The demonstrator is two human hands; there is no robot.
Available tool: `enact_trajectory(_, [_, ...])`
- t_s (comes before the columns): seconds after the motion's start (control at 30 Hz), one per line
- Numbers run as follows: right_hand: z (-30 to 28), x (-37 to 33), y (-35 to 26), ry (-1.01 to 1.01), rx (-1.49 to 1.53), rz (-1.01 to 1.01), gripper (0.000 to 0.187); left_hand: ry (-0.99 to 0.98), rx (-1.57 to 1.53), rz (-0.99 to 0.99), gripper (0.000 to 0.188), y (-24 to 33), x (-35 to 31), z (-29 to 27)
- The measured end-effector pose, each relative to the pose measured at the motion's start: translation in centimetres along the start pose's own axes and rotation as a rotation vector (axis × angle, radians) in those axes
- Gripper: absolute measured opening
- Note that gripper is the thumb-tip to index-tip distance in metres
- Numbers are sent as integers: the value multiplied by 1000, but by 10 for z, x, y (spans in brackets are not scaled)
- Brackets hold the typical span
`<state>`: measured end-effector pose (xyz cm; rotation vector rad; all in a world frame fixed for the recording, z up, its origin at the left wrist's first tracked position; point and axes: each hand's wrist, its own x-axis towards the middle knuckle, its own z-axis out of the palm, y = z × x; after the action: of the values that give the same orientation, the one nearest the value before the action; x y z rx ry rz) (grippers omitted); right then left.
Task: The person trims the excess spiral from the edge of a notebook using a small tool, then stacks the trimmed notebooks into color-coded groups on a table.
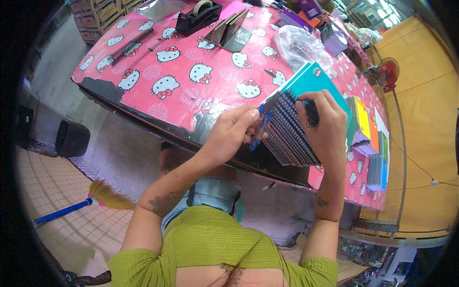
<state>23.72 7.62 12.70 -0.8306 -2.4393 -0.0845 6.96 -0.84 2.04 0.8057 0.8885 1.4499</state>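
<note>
A stack of teal-covered notebooks [330,88] stands tilted at the table's near edge, its black spiral bindings [291,129] turned toward me. My left hand [232,126] is closed around small blue-handled pliers [262,126], at the left end of the bindings. The plier jaws are hard to make out. My right hand [327,119] curls over the right side of the stack, by the bindings. Between its thumb and fingers shows a black tangle of spiral wire [311,113].
On the pink patterned table [158,62] lie loose black spiral coils [131,45], a tape dispenser [198,18], a metal stand [229,33] and a clear plastic bag [303,48]. More notebook stacks [363,124] sit at right. A broom [110,195] is at lower left.
</note>
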Motion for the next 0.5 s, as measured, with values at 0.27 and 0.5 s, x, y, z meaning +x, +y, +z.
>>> enact_trajectory(0.27, [1,1,-1,10,1,6,14,148,785,546,36,-3,1,-4])
enact_trajectory(0.5, [1,0,-2,12,17,24,14,76,411,151,35,-3,-2,-2])
